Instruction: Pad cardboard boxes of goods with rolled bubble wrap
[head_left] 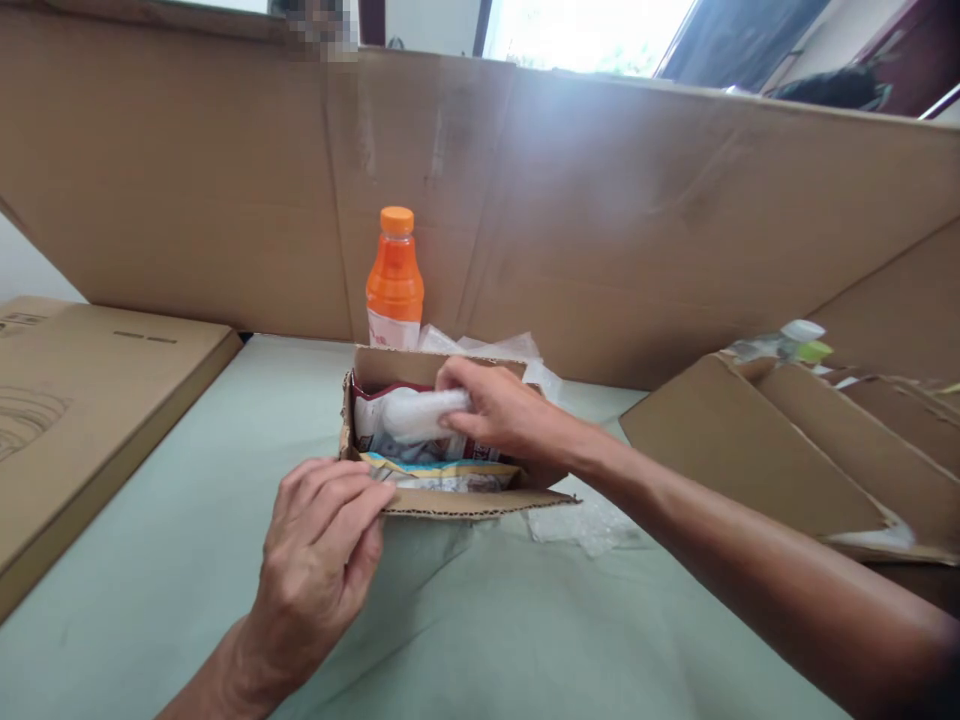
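An open cardboard box (pixel 465 503) stands in front of me. My left hand (pixel 319 530) grips its near left edge, fingers over the rim and thumb outside. Above the box's contents, my right hand (pixel 499 408) is closed on a white wrapped bundle (pixel 424 413); what is inside the wrapping is hidden. Behind the bundle a printed bag with a dark red edge (pixel 367 415) leans against the far side of the box. A second bag, with a yellow and blue top (pixel 442 470), lies along the near flap.
An orange-capped drink bottle (pixel 395 280) stands behind the box, beside clear plastic wrap (pixel 502 345). More bubble wrap (pixel 581 525) lies at the right. A flat carton (pixel 97 400) is on the left, and a partitioned cardboard box (pixel 750 450) on the right. A tall cardboard wall (pixel 637 220) closes the back.
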